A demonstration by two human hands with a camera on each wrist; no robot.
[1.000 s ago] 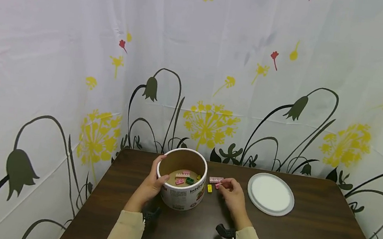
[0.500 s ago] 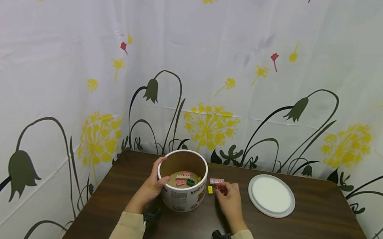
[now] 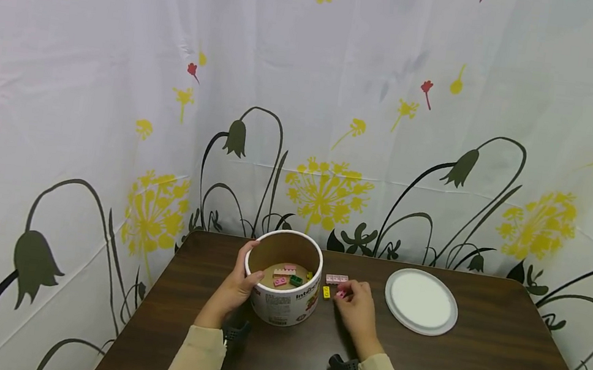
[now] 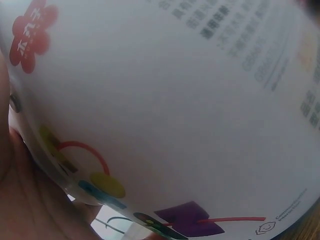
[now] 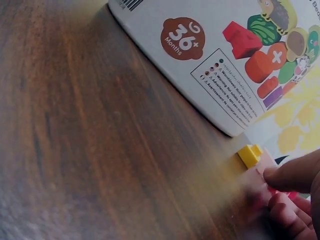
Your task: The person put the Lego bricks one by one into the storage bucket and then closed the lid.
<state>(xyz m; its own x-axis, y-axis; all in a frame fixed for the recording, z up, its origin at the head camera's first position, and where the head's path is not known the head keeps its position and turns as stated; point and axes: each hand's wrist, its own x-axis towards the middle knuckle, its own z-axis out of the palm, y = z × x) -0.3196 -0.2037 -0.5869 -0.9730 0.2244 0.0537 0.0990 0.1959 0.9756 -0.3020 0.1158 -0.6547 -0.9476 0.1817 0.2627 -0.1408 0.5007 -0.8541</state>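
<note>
A white printed bucket stands on the table, and my left hand grips its rim on the left side, thumb over the edge. Inside lie several toy bricks, among them a green brick and a pink brick. To the right of the bucket, my right hand pinches a small pink brick low over the table; its fingers partly hide it. Close by are a yellow brick and a long pale pink brick. The left wrist view shows mostly the bucket's wall.
A round white lid lies flat on the dark wooden table, right of my right hand. A flower-printed curtain hangs behind the table's far edge.
My right hand has shifted slightly left around the small pink brick, which shows more plainly than half a second ago. The left hand and bucket stay in place.
</note>
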